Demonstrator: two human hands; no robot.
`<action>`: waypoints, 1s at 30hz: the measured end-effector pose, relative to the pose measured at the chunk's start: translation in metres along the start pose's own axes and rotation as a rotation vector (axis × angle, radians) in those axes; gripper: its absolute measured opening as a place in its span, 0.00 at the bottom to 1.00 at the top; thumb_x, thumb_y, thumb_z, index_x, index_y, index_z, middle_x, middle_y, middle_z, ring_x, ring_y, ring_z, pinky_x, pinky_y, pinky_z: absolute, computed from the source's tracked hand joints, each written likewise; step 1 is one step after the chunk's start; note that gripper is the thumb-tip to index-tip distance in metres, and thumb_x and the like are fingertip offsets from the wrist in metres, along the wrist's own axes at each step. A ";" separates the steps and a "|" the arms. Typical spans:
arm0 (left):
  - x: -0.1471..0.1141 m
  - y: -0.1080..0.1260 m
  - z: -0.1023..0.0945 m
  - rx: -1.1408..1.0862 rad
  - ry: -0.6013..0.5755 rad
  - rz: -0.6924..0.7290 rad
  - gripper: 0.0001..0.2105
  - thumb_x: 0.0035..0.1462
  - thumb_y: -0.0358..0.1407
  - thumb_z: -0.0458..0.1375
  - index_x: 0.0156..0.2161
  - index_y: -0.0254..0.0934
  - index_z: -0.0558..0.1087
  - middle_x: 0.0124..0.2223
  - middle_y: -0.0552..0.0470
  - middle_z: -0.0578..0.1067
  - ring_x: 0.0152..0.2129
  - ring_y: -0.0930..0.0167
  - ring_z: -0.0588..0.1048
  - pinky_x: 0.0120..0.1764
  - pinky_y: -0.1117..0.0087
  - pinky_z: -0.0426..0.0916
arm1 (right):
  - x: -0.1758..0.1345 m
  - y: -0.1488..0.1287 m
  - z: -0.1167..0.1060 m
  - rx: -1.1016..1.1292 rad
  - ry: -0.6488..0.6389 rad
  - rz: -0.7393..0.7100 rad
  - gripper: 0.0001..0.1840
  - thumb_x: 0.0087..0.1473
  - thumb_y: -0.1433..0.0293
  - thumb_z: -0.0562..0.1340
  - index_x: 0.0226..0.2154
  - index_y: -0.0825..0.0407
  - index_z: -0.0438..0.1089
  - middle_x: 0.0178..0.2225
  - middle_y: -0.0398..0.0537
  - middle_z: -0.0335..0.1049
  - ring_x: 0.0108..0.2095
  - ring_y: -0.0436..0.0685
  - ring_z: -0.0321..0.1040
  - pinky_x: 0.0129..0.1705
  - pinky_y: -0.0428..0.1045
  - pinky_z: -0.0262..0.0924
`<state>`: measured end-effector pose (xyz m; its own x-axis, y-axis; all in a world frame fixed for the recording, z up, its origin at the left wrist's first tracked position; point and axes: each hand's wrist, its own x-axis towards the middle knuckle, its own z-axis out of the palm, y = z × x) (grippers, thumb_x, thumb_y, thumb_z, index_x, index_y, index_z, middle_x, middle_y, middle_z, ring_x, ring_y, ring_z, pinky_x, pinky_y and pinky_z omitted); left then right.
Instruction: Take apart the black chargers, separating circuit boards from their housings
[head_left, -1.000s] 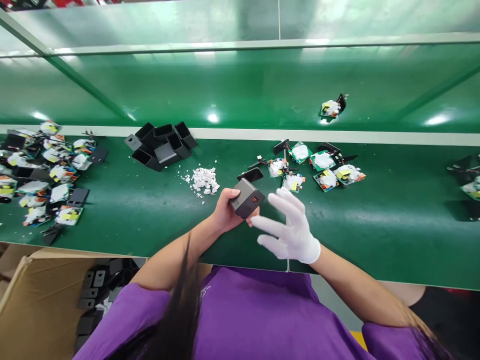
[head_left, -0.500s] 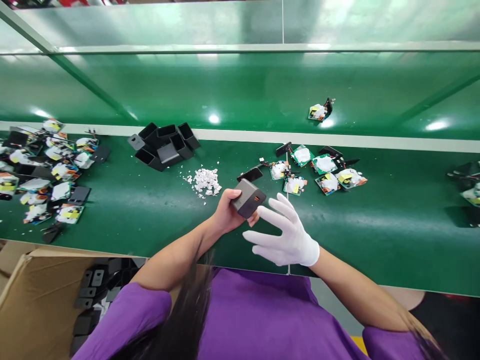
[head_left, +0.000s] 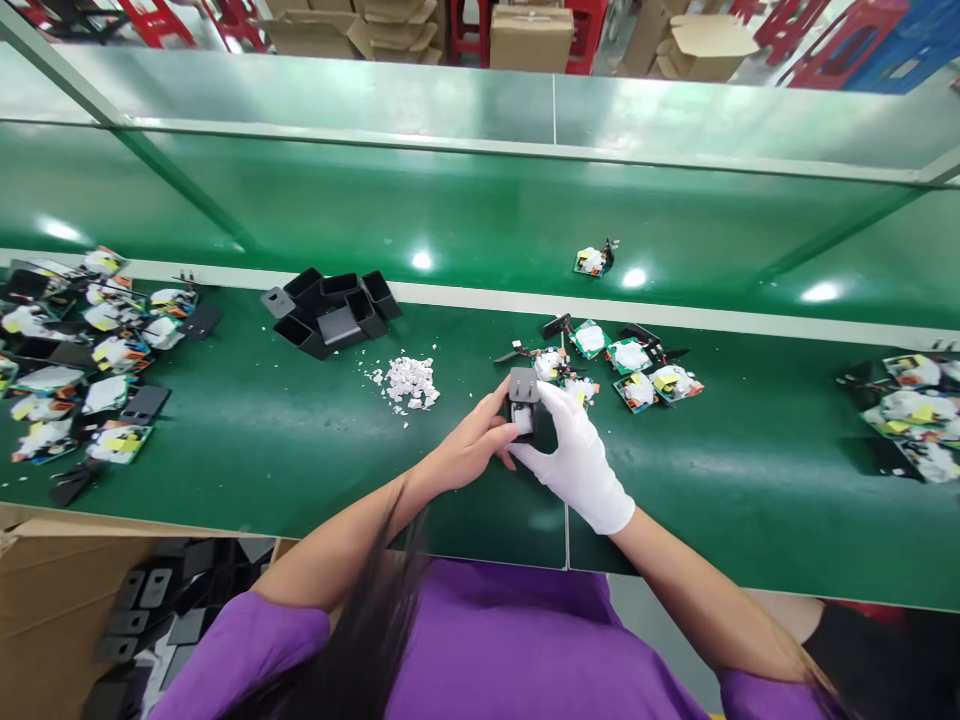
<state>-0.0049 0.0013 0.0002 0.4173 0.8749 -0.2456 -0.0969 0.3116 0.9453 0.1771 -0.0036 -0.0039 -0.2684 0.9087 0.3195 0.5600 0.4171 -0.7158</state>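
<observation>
A small black power adapter [head_left: 523,384] is between my hands, its pronged end plate tilted up and away from the case opening, where white material shows. My bare left hand [head_left: 474,445] is closed around the case from the left. My right hand [head_left: 581,462], in a white glove, grips the adapter from the right, thumb below and fingers at its top edge. Just beyond lie several circuit boards [head_left: 628,356] with white filler and yellow tape, some wired to black plates. A pile of white crumbs [head_left: 411,382] lies to the left.
Several hollow black cases [head_left: 341,325] stand together at back left. More circuit boards [head_left: 120,355] cover the far left, others [head_left: 919,410] the far right. One board [head_left: 591,262] rests on the raised green ledge. A cardboard box [head_left: 60,620] with black cases is below the bench at left.
The adapter has been turned, so its pronged end now shows instead of its port end. My gloved right hand, spread and apart before, has closed on it. The head view has tipped up.
</observation>
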 end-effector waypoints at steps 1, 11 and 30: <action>0.001 0.001 0.000 -0.021 -0.005 0.000 0.30 0.59 0.47 0.58 0.65 0.42 0.63 0.44 0.50 0.71 0.26 0.75 0.74 0.30 0.71 0.75 | 0.002 -0.001 -0.002 0.081 -0.037 0.048 0.35 0.55 0.65 0.67 0.63 0.48 0.60 0.59 0.60 0.68 0.57 0.66 0.70 0.57 0.64 0.69; 0.005 -0.002 -0.004 0.032 0.048 0.081 0.24 0.58 0.44 0.60 0.59 0.41 0.70 0.45 0.50 0.66 0.29 0.74 0.74 0.32 0.71 0.76 | 0.023 -0.018 -0.010 0.718 -0.290 0.487 0.29 0.50 0.63 0.69 0.55 0.47 0.67 0.33 0.41 0.75 0.32 0.53 0.74 0.42 0.53 0.74; 0.006 0.009 -0.014 -0.230 0.120 0.185 0.27 0.53 0.51 0.64 0.53 0.36 0.76 0.30 0.54 0.72 0.25 0.73 0.70 0.32 0.72 0.70 | 0.039 -0.029 -0.019 0.417 -0.311 0.162 0.41 0.49 0.70 0.70 0.65 0.43 0.60 0.60 0.53 0.68 0.57 0.61 0.70 0.57 0.59 0.69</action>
<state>-0.0159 0.0142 0.0048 0.2655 0.9578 -0.1104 -0.3687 0.2066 0.9063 0.1648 0.0201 0.0409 -0.4596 0.8876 0.0311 0.2723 0.1742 -0.9463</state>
